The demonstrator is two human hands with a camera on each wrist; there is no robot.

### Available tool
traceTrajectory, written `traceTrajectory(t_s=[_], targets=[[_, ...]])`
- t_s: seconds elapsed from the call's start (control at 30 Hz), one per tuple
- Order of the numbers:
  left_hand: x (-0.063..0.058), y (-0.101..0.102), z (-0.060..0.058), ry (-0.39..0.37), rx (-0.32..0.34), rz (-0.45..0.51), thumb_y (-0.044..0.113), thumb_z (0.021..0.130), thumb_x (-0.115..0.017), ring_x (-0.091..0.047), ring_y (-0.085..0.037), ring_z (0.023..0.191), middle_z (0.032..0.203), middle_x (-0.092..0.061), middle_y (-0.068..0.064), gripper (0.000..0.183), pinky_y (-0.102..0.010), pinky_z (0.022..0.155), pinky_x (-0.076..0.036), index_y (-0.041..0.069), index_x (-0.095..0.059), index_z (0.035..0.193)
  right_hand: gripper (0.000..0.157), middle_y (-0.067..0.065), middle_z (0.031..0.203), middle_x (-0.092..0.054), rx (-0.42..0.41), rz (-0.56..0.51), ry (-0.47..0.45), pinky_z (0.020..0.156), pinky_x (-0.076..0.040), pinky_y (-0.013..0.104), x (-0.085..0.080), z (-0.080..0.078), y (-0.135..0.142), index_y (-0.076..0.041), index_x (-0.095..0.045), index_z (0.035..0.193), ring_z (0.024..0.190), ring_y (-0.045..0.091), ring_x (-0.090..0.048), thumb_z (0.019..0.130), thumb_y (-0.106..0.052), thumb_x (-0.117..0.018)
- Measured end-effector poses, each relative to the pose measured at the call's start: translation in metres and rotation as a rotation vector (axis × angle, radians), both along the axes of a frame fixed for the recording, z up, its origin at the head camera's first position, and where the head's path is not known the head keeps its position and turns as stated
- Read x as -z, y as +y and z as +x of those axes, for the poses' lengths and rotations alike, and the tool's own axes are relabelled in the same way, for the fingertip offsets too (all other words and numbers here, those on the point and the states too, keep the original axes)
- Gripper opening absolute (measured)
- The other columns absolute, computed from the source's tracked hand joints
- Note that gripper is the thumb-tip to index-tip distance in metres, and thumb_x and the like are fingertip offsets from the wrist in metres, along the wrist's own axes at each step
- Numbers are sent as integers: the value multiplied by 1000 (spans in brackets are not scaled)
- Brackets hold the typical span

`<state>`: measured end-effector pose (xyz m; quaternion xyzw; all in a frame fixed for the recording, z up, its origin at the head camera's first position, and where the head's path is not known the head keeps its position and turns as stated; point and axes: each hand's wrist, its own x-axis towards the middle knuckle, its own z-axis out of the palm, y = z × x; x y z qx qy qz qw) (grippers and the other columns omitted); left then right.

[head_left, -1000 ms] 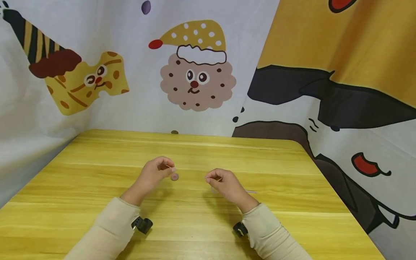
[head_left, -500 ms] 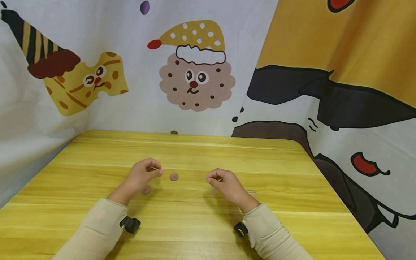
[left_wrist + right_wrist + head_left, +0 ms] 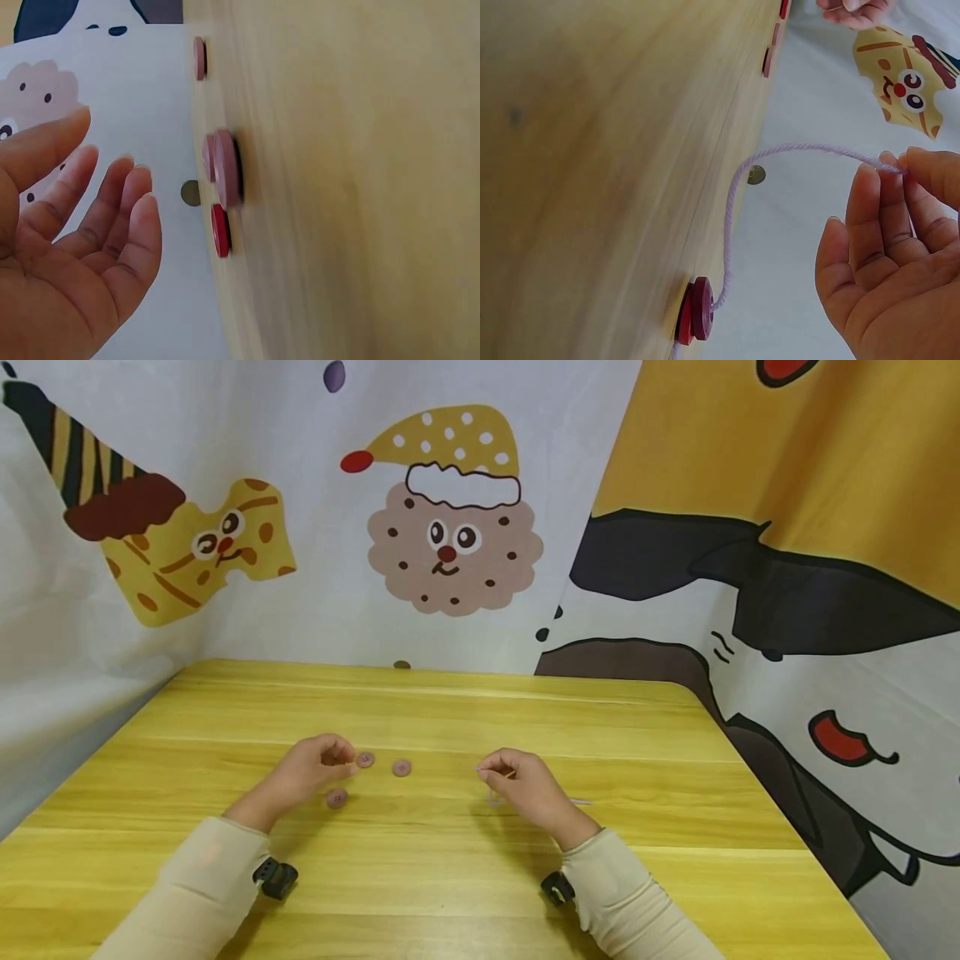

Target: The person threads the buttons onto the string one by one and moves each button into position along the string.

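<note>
My left hand [image 3: 315, 767] hovers over the table beside the pinkish-brown buttons, its thumb and fingers apart and bent, with nothing between them. One button [image 3: 365, 760] lies at its fingertips, another button [image 3: 337, 798] nearer me, and a third button [image 3: 402, 767] to the right. In the left wrist view a red button [image 3: 220, 230] also lies there; my left hand hides it from the head view. My right hand [image 3: 528, 787] pinches the end of a lilac cord [image 3: 730, 217] between thumb and fingers. That cord runs down through a purple button [image 3: 703, 308], which lies against a red button [image 3: 684, 319].
The wooden table [image 3: 450, 877] ends at a printed cloth curtain [image 3: 315, 627] behind and at the sides. The cord's tail [image 3: 580, 802] lies on the table to the right of my right wrist. A black wrist camera [image 3: 276, 878] sits under the left cuff.
My left hand has moved left and slightly toward me, uncovering the buttons that it hid before. My right hand stays nearly still, pinching the cord.
</note>
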<state>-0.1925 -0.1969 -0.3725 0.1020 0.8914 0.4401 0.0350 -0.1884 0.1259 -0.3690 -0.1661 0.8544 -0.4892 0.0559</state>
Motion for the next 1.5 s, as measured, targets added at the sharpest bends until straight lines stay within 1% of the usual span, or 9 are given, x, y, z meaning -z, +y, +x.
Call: traceTrajectory(t_s=[0.07,0.3,0.5,0.7,0.8,0.93,1.03,1.2,1.5], targets=[[1,-2,0,1,20,-18,9,93,-64,-57,-27,97,104,-62,-14,21,-41,83,-47,-5,-59,109,16,12,96,-64,1,1,2,71,-51,44,0,0,0,-3,-67,104,79,23,-59,97,-15,-60],[2,-8,0,-40,57,-51,8,91,-65,-57,-29,100,106,-61,-16,21,-46,85,-46,-4,-59,107,16,15,97,-64,-5,-6,7,71,-51,45,1,-1,2,-3,-67,104,79,25,-59,97,-15,-60],[1,-9,2,-68,78,-82,7,88,-70,-57,-33,103,107,-62,-19,24,-50,88,-45,-5,-60,106,15,7,94,-65,3,19,24,70,-50,36,1,-1,3,-4,-68,104,80,18,-57,96,-15,-60],[3,-12,1,-91,105,-111,9,83,-75,-57,-26,92,100,-61,-13,33,-43,78,-48,-6,-59,108,15,9,96,-65,4,27,25,69,-49,33,0,-1,3,-4,-68,104,80,17,-56,96,-15,-60],[3,-13,1,-94,122,-119,10,83,-76,-59,-28,93,101,-61,-15,36,-42,77,-50,-8,-58,110,15,9,95,-65,3,27,26,69,-49,34,1,-1,4,-4,-68,104,80,17,-56,96,-15,-60],[3,-13,2,-99,131,-153,10,82,-77,-59,-31,95,102,-61,-16,37,-45,79,-50,-8,-59,110,15,10,96,-65,2,18,22,70,-50,37,0,-1,4,-4,-68,104,81,18,-57,96,-15,-60],[4,-12,3,-104,138,-165,4,79,-77,-59,-28,91,97,-62,-13,33,-43,78,-50,-6,-60,105,15,11,96,-65,4,18,20,70,-50,37,1,-1,4,-4,-68,104,81,18,-57,96,-14,-60],[5,-9,4,-87,169,-182,-4,75,-78,-53,-21,78,85,-59,-8,26,-37,71,-47,-3,-58,93,15,14,97,-66,2,15,22,70,-50,35,1,0,4,-3,-67,104,80,17,-57,96,-14,-60],[8,-6,4,-97,174,-190,-13,74,-74,-44,-18,69,72,-45,-3,27,-32,64,-39,0,-52,82,16,13,98,-65,4,13,21,70,-51,36,2,0,4,-3,-67,105,81,16,-57,96,-14,-61]])
